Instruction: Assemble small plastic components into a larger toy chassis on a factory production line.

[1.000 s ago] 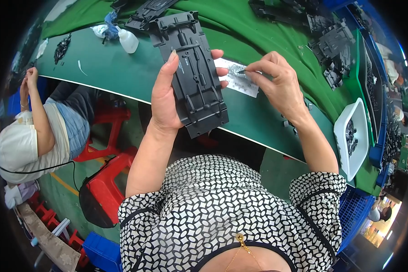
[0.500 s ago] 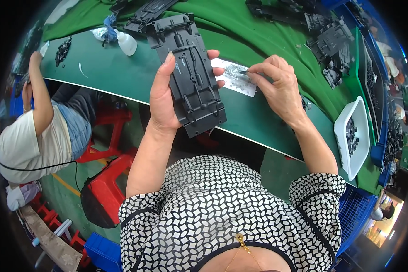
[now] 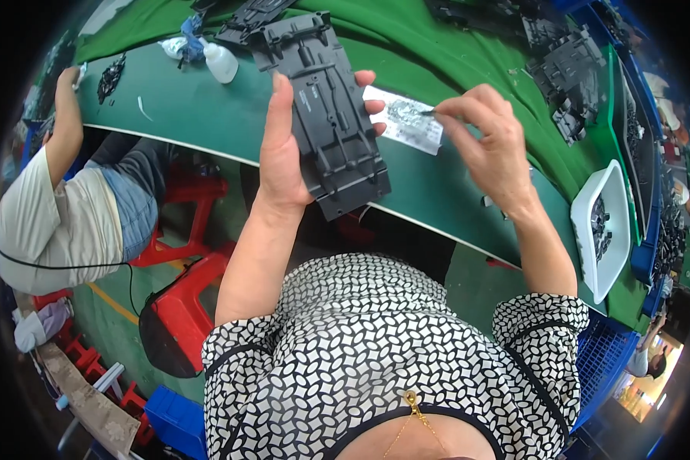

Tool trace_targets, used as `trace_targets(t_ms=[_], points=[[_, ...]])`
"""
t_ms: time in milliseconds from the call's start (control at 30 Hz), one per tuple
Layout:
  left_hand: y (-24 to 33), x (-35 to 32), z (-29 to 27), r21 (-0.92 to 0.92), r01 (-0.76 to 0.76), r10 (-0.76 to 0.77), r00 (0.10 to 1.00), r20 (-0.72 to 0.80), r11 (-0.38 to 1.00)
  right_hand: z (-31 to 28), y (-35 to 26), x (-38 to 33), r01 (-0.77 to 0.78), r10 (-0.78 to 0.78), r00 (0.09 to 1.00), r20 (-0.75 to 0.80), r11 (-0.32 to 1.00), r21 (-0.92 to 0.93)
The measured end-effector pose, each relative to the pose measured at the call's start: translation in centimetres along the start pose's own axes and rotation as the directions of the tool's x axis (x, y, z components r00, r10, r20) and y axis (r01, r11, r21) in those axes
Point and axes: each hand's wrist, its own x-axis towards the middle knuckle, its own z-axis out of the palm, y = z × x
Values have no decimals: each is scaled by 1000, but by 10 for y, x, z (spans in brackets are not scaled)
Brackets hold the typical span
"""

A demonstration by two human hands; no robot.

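My left hand (image 3: 282,157) grips a long black plastic panel (image 3: 331,123) with ribs and raised fittings, tilted up above the table's front edge. Its thumb lies along the left side and its fingertips curl round the right. My right hand (image 3: 492,146) is closed in a pinch on a small dark piece (image 3: 428,113), too small to make out its kind. Just under that pinch lies a white sheet (image 3: 428,142) bearing a patch of small silvery bits (image 3: 406,113). The sheet rests on the green table (image 3: 199,115).
A white squeeze bottle (image 3: 221,64) stands at the back left. More black panels (image 3: 563,73) lie on green cloth at the far right. A white tray (image 3: 619,253) of small black parts sits right of my arm. Another person (image 3: 69,199) sits at left, near red stools (image 3: 180,307).
My right hand has drawn slightly right from the sheet, with the small dark piece still in the pinch. The panel stays in my left hand, and the whole view has shifted a little.
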Motion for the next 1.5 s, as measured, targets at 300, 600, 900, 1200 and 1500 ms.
trace_targets(t_ms=[300,600,900,1200,1500], points=[[-6,7,-5,72,-41,39,999,28,997,-8,-25,-30,446,-463,880,-103,882,-155],[-5,-2,5,110,-67,50,987,149,992,5,-27,-40,545,-565,825,-32,809,-222],[-6,-4,13,316,-115,77,988,132,942,6,-28,-43,550,-570,822,-7,797,-249],[-7,-3,17,313,-120,69,983,170,942,3,-30,-43,553,-571,821,-1,795,-248],[-11,-5,24,414,-129,68,985,160,901,6,-30,-44,559,-579,815,-10,792,-246]])
